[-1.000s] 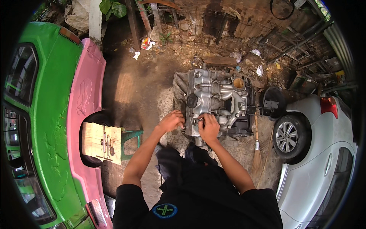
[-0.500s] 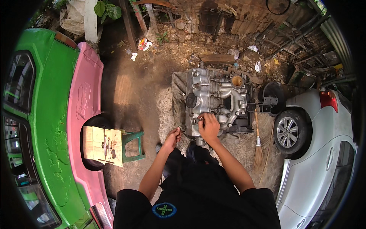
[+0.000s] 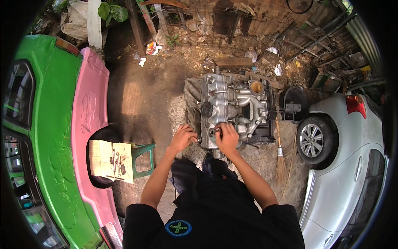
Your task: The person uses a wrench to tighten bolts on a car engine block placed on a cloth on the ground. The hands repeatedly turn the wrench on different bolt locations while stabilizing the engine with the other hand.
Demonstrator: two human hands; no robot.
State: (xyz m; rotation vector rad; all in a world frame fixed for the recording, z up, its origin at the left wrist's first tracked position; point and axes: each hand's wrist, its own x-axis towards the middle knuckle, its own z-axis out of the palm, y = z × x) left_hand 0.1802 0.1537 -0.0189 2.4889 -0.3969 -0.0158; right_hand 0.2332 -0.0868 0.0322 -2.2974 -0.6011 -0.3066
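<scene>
A silver engine (image 3: 232, 110) sits low on the ground in front of me, its ribbed cover and intake casting facing up. My right hand (image 3: 227, 139) rests on the near end of the cover, fingers curled together beside a round opening (image 3: 212, 132). Whatever those fingers pinch is too small to make out. At the engine's near left side is my left hand (image 3: 183, 137), palm down, with bent fingers pressed together at the edge. Anything in its grip is hidden. A black cap (image 3: 207, 109) sits farther along the cover.
Left of me, a green stool (image 3: 144, 161) stands beside cardboard (image 3: 101, 159) bearing several tools. A green and pink vehicle (image 3: 89, 99) flanks that side, a silver car (image 3: 348, 166) the right. A broom (image 3: 280, 162) and black bucket (image 3: 295, 101) lie right of the engine.
My left hand has moved left and slightly forward, turning palm down with its fingers reaching toward the engine's side. The right hand stays at the same spot on the cover.
</scene>
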